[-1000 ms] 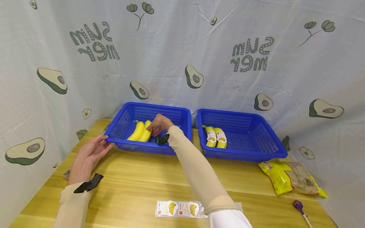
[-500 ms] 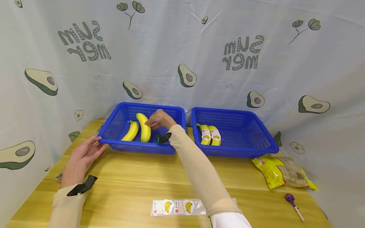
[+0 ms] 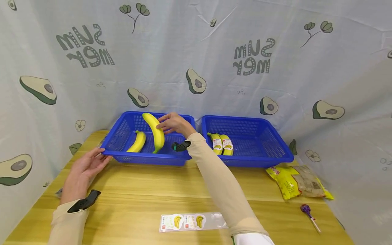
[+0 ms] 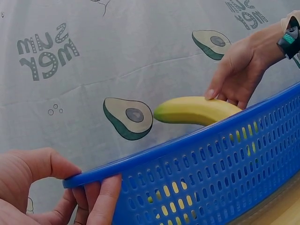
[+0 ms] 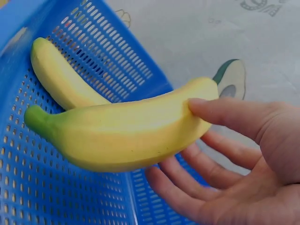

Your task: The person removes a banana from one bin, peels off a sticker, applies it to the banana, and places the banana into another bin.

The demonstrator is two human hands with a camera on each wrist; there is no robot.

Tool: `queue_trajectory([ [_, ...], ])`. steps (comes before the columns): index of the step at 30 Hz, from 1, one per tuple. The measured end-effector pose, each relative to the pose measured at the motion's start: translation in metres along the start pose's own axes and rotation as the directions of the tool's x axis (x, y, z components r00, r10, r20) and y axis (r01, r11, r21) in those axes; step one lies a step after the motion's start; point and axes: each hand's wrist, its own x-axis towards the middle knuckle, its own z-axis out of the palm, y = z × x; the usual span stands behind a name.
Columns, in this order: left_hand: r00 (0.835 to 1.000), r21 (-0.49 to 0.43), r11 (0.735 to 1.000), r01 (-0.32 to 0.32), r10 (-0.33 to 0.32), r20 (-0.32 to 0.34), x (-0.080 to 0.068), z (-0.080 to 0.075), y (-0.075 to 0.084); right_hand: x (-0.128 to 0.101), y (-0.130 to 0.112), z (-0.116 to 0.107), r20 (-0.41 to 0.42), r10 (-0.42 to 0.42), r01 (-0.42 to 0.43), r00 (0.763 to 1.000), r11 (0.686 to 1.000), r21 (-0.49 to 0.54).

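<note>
My right hand [image 3: 177,124] pinches a yellow banana [image 3: 155,131] between thumb and fingers, holding it tilted above the floor of the left blue basket [image 3: 150,157]. In the right wrist view the held banana [image 5: 131,131] shows its green stem pointing left, toward the basket. Another banana [image 3: 137,142] lies inside the same basket at its left side. At that basket's front left corner, my left hand [image 3: 87,170] grips the rim; the left wrist view shows the thumb [image 4: 44,164] on top and fingers underneath.
Beside it stands a second blue basket [image 3: 245,160] with two labelled bananas [image 3: 222,144] at its left end. A strip of banana stickers [image 3: 193,222] lies near the table's front. A yellow snack bag [image 3: 295,182] and a purple lollipop [image 3: 306,210] lie at right.
My right hand has raised one banana away from the other and turned it, its upper end now leaning left. My left hand stays on the basket's corner. The head view has shifted slightly.
</note>
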Motion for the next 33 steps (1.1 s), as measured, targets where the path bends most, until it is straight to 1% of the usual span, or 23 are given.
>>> queue_trajectory([
  [2,1.0,-0.007,1.0,0.008,-0.008,0.014,0.0,-0.001,0.0,-0.002,0.001,-0.004,0.022,-0.025,0.024,0.999,1.0,0.017],
  [8,0.999,-0.022,0.999,0.028,-0.027,0.04,0.0,-0.005,0.001,-0.01,0.001,-0.012,0.05,-0.109,0.108,0.993,0.994,0.032],
  [14,0.999,-0.035,0.999,0.017,-0.016,0.034,-0.002,-0.006,0.0,-0.019,-0.001,-0.018,0.082,-0.185,0.182,0.979,0.983,0.039],
  [17,0.999,-0.04,0.999,0.018,-0.017,0.028,-0.002,-0.006,0.0,-0.024,-0.002,-0.021,0.083,-0.229,0.228,0.97,0.974,0.021],
  [22,0.999,-0.054,0.998,0.031,-0.029,0.038,-0.001,-0.005,-0.001,-0.033,0.002,-0.029,0.098,-0.303,0.305,0.948,0.952,-0.014],
  [24,0.998,-0.057,0.998,0.039,-0.037,0.047,-0.001,-0.005,-0.001,-0.038,0.004,-0.032,0.1,-0.316,0.319,0.943,0.948,-0.013],
  [29,0.997,-0.063,0.996,0.058,-0.055,0.052,0.0,-0.004,0.0,-0.051,0.009,-0.04,0.089,-0.322,0.325,0.942,0.946,-0.016],
  [33,0.997,-0.061,0.996,0.064,-0.061,0.046,-0.001,-0.004,0.0,-0.062,0.011,-0.046,0.064,-0.304,0.307,0.951,0.95,-0.053],
])
